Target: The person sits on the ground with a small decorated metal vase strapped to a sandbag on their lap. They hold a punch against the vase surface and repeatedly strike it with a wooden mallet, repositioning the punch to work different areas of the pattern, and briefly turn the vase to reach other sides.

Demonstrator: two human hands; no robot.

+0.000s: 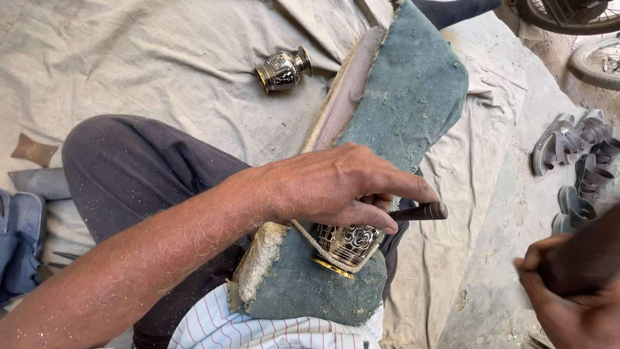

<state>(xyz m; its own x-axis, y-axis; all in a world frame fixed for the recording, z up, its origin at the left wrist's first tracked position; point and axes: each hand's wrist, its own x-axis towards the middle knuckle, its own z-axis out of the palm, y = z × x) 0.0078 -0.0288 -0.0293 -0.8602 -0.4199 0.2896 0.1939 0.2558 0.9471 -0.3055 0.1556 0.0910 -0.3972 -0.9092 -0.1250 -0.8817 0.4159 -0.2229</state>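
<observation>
The left hand pinches a dark chisel against the engraved metal pot roped onto the green pad across the lap, while the right hand grips a raised wooden mallet, so the engraving step seems underway and the next blow calls for a square strike on the chisel's end.

Open-air floor workshop: dusty cloth sheet spread on ground beyond the hands, finished engraved metal pot lying there, sandals and wheels to the right.
</observation>
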